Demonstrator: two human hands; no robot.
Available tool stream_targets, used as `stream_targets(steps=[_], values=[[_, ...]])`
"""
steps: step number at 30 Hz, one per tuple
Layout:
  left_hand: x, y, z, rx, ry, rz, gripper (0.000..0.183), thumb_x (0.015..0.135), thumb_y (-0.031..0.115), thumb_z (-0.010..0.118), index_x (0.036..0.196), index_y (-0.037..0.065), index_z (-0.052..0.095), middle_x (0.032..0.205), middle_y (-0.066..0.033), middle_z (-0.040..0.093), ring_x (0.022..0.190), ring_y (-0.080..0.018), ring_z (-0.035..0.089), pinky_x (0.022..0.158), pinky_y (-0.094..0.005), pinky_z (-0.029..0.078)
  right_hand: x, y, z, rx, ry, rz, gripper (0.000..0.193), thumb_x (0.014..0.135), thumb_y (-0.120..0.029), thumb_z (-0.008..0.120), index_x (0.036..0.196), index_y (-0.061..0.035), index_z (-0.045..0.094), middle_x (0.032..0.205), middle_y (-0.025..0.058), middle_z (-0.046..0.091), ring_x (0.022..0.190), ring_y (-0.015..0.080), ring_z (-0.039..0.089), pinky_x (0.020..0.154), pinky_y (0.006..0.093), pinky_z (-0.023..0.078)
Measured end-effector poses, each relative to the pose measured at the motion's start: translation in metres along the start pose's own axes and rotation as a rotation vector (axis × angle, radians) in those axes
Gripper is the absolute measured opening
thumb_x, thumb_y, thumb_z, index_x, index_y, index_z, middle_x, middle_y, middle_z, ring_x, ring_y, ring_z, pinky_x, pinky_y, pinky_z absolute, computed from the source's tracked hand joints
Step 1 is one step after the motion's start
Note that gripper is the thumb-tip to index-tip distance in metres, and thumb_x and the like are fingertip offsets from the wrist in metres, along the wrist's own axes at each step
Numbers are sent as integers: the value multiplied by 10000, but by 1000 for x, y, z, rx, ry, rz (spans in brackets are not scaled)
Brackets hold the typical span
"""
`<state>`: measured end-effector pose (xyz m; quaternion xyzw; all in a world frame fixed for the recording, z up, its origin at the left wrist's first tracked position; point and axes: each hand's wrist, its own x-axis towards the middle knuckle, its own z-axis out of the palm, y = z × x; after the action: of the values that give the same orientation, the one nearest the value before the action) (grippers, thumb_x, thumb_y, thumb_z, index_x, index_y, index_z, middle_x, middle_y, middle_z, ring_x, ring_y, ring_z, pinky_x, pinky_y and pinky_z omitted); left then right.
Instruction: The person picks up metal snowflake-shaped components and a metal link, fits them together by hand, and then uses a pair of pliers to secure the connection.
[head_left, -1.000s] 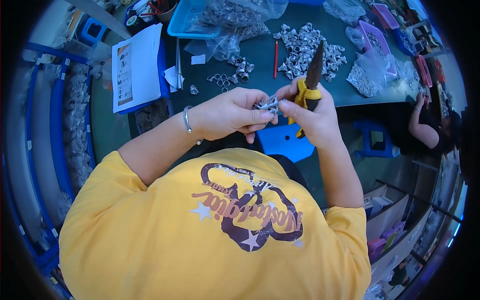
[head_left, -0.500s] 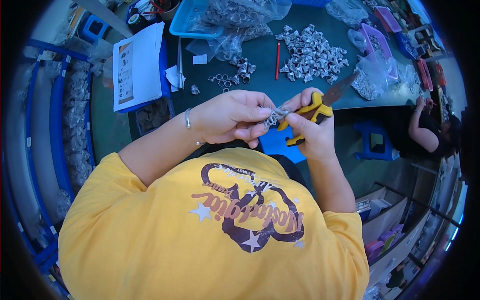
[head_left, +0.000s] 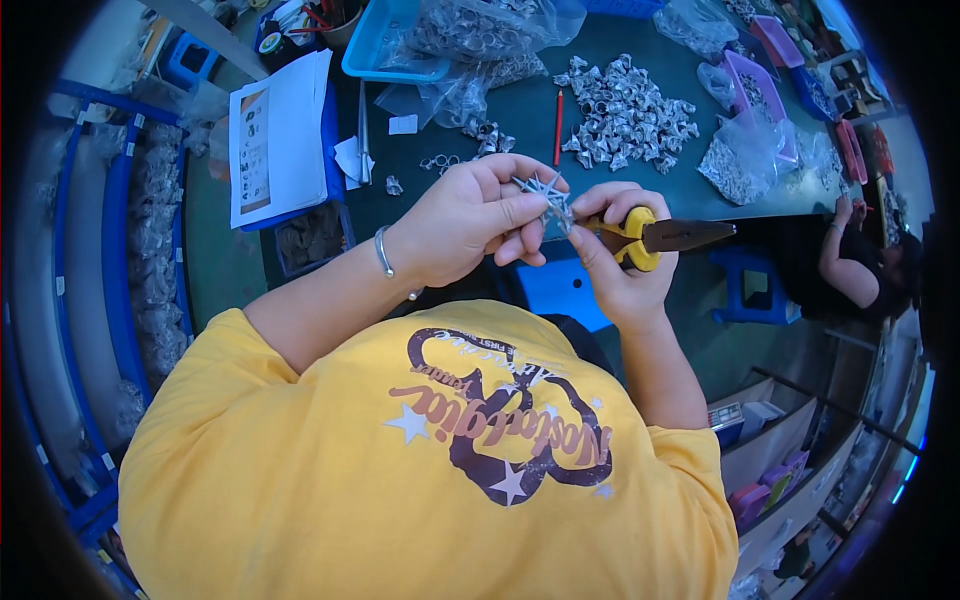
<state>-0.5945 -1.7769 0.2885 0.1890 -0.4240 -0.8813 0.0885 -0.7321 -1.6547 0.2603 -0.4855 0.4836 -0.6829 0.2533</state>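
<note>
My left hand [head_left: 480,215], with a silver bangle at its wrist, pinches a spiky silver metal piece [head_left: 545,195] between thumb and fingers. Right beside it, the thumb and fingertips of my right hand [head_left: 630,250] touch the same piece at its lower right. Yellow-handled pliers [head_left: 642,238] lie across my right palm, with the dark jaws pointing right, away from the piece. The piece's exact kind is too small to tell. On the green table beyond my hands are a large pile of silver ring-like castings [head_left: 625,115] and a red pencil [head_left: 558,127].
Blue tubs with bagged metal parts [head_left: 470,30] stand at the table's back. Papers [head_left: 280,140] rest on a blue bin at left. Plastic bags of small parts [head_left: 740,165] and pink trays [head_left: 755,90] lie at right. Another person [head_left: 860,250] sits beyond a blue stool [head_left: 750,285].
The pliers have turned in my right hand, their jaws swinging from upper right to nearly level. My left hand has moved slightly up and right, and the spiky piece shows more openly.
</note>
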Motion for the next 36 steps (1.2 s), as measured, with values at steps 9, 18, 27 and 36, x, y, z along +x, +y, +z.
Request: stream_targets(steps=[9,18,27,36], values=[[-5,-4,0,353,-3,184,137,887,62,486,1005,10,437,718,-98,600,546,-104,573,538,-191,466,3,-3,1,340,-15,214,332,718,0,698,916,-48,435,957,157,583,817,155,565,737,258,471],[-7,-3,1,250,-14,90,136,890,77,485,998,9,439,721,-112,604,548,-118,584,501,-188,454,6,-4,0,249,12,218,278,744,17,664,890,-49,438,903,134,596,786,146,566,713,258,478],[-6,4,3,283,156,139,130,874,84,479,964,1,436,678,-118,596,500,-132,561,486,-212,466,-7,-13,-2,-489,95,206,289,768,-45,654,981,-14,461,765,63,540,675,111,522,614,243,448],[-7,10,5,-52,170,81,124,855,79,457,957,10,468,634,-101,573,409,-114,479,581,-280,524,-10,-8,-23,-718,-88,160,450,624,96,577,1055,-20,519,930,169,588,849,319,593,745,331,466]])
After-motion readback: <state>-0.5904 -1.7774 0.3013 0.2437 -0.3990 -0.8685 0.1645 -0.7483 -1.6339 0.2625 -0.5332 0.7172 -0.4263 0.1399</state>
